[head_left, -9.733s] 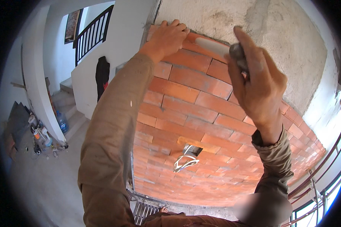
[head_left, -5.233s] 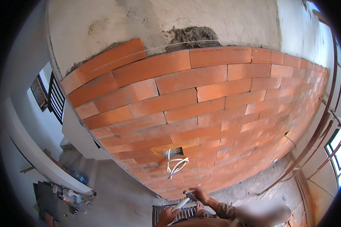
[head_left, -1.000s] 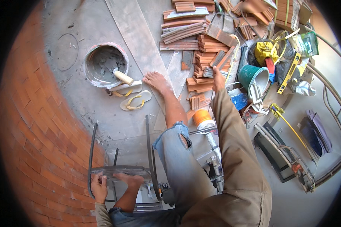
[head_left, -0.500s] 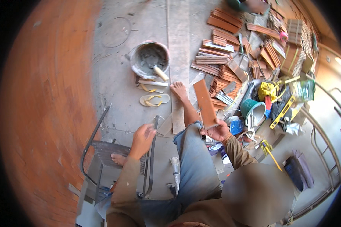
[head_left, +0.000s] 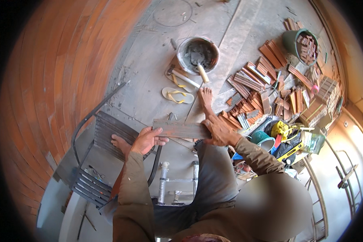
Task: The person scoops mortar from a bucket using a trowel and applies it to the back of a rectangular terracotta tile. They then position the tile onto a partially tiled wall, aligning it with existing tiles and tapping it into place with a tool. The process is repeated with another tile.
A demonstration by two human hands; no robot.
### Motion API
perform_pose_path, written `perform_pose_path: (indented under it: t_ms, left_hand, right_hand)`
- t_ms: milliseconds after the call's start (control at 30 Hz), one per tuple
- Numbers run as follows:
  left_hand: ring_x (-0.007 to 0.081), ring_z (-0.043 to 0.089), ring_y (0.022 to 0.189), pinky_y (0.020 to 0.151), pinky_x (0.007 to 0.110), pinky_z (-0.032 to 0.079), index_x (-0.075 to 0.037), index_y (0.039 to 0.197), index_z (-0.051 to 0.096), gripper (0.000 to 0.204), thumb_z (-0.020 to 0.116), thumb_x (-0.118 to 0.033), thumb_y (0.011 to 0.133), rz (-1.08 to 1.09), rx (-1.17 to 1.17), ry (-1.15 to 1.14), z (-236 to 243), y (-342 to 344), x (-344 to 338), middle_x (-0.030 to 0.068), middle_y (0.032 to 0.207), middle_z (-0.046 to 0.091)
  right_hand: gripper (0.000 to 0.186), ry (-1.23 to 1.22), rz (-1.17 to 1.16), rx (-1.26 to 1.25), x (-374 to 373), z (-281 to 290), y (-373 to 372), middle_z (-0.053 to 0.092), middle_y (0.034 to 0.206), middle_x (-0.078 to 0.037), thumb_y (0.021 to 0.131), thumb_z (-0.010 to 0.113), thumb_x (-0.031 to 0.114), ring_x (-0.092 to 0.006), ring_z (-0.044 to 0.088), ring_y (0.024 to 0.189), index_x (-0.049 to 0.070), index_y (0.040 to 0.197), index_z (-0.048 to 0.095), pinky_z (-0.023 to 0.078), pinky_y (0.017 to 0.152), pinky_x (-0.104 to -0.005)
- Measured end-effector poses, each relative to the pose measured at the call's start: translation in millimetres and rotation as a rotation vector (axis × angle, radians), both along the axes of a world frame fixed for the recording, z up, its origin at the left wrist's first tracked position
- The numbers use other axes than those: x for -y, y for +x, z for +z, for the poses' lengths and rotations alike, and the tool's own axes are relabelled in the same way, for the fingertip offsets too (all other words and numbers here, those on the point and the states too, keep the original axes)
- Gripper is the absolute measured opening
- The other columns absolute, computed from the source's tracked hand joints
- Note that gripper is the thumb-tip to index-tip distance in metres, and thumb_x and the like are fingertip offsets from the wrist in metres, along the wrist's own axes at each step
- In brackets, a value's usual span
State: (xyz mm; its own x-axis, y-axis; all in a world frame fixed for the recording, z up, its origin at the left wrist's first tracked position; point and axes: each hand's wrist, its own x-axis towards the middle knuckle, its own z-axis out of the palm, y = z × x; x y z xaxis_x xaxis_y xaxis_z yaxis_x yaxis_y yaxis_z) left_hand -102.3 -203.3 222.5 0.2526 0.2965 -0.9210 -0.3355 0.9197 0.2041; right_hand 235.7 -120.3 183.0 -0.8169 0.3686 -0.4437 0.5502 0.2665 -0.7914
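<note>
A long, flat clay tile point(head_left: 182, 129) lies crosswise between my hands, its greyish, dusty face showing. The thumb and fingers of my left hand point(head_left: 146, 141) grip its left end. My right hand point(head_left: 220, 130) bends over the other end, fingers wrapped round the edge. Beyond the tile stands a bucket point(head_left: 182, 64) with grey mortar point(head_left: 198, 54) inside. A tool's pale handle point(head_left: 203, 74) sticks out over the bucket's near rim. Beside my bare foot point(head_left: 206, 97) lies a flip-flop point(head_left: 177, 96) with yellow straps.
A dark slatted chair point(head_left: 109, 131) stands left, near a wall point(head_left: 64, 92) of orange strips. Stacked clay tiles point(head_left: 250, 78) cover the right floor. A green bucket point(head_left: 290, 39) full of tile pieces stands behind; a yellow level point(head_left: 291, 152) lies nearer. A metal ladder point(head_left: 164, 181) is below.
The tile went from upright in my right hand to crosswise, its orange face replaced by the grey one. My left hand has taken its left end. The view has shifted.
</note>
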Motion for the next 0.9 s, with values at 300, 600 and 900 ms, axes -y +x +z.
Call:
perform_pose_path:
  t_ms: [300, 600, 900]
  left_hand:
    - [0.0203, 0.056, 0.061, 0.058, 0.035, 0.047, 0.008, 0.104, 0.064, 0.032, 0.065, -0.020, 0.090, -0.235, -0.896, 0.334, -78.2, 4.7, 92.0, 0.0139, 0.071, 0.062]
    - [0.0332, 0.059, 0.061, 0.058, 0.042, 0.045, 0.004, 0.093, 0.064, 0.023, 0.065, -0.018, 0.090, -0.275, -1.097, 0.205, -71.9, 38.8, 75.9, 0.0184, 0.069, 0.060]
    - [0.0422, 0.061, 0.071, 0.064, 0.046, 0.047, 0.004, 0.090, 0.059, 0.021, 0.064, -0.017, 0.090, -0.236, -1.104, 0.435, -79.2, 39.6, 70.1, 0.0228, 0.078, 0.063]
  right_hand:
    - [0.097, -0.172, -0.518, 0.361, -79.6, -244.5, -49.9, 0.049, 0.128, -0.036, 0.074, 0.080, 0.042, -0.0474, 0.054, 0.115, 0.001, 0.148, 0.031, 0.045, 0.095, -0.0494]
    - [0.061, 0.155, -0.685, 0.431, -64.4, -335.9, -79.3, 0.064, 0.101, -0.031, 0.081, 0.073, 0.029, -0.0459, 0.064, 0.096, -0.013, 0.118, 0.048, 0.050, 0.086, -0.0498]
    - [0.051, -0.370, -0.513, 0.471, -58.9, -189.5, -23.4, 0.065, 0.092, -0.033, 0.077, 0.070, 0.028, -0.0422, 0.068, 0.084, -0.008, 0.109, 0.052, 0.051, 0.076, -0.0504]
